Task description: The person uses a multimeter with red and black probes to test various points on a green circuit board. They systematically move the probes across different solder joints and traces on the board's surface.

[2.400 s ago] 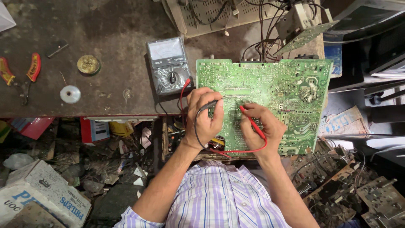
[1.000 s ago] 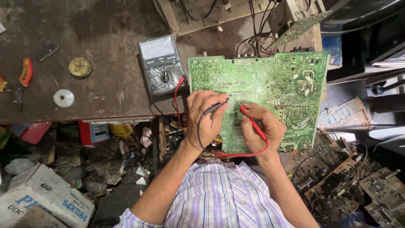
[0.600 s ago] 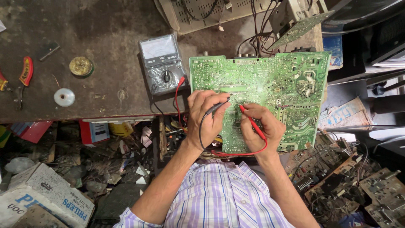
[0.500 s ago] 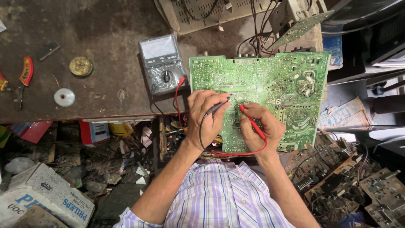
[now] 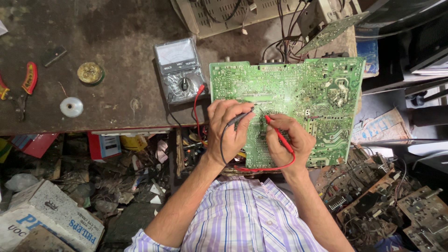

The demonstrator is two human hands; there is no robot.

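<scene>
A large green circuit board (image 5: 303, 93) lies solder side up at the right end of a dark workbench (image 5: 116, 56). My left hand (image 5: 228, 128) holds a black test probe (image 5: 239, 117), its tip touching the board near the middle. My right hand (image 5: 289, 142) holds a red test probe (image 5: 279, 135), its tip on the board close beside the black one. Red and black leads run from the probes to a grey analogue multimeter (image 5: 179, 70) lying left of the board.
On the bench lie red-handled pliers (image 5: 25, 84), a round brass tin (image 5: 90, 72) and a solder spool (image 5: 71, 107). A beige casing (image 5: 224, 16) with wires sits behind the board. Scrap boards (image 5: 382, 200), a cardboard box (image 5: 46, 219) and clutter cover the floor.
The view has shifted slightly. Both hands stay on the board with the probes, the tips only nudged a little.
</scene>
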